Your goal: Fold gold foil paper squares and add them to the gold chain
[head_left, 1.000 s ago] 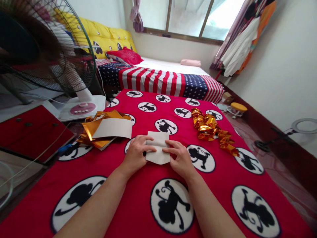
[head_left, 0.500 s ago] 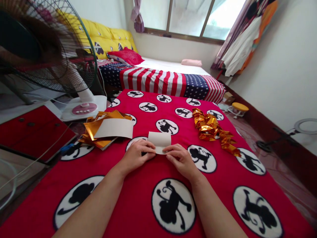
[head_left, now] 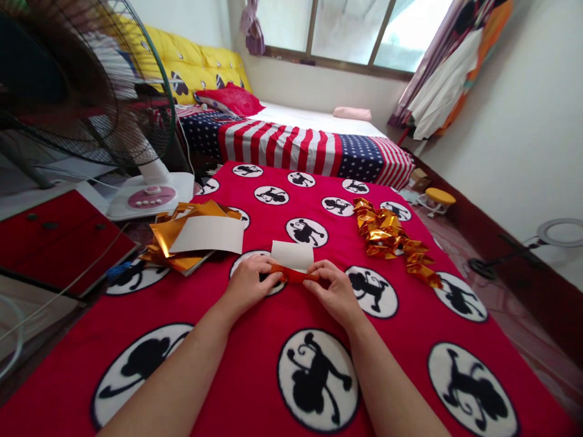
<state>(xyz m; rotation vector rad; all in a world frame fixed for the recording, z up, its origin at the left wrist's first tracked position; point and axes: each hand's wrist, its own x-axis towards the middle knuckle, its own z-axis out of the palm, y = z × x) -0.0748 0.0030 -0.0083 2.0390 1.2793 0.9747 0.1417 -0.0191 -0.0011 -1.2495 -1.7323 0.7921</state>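
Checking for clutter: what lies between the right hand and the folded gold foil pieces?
Only bare red monkey-print cloth lies between the right hand and the folded gold foil pieces, in the head view.

The single view looks forward and down from the wearer's head, over both forearms.

open red cloth [head_left: 255, 376] nearest the person, bare stretch toward the bed [head_left: 291, 145], foil stack [head_left: 191, 233] blocking left, folded gold foil pieces [head_left: 385, 233] blocking right
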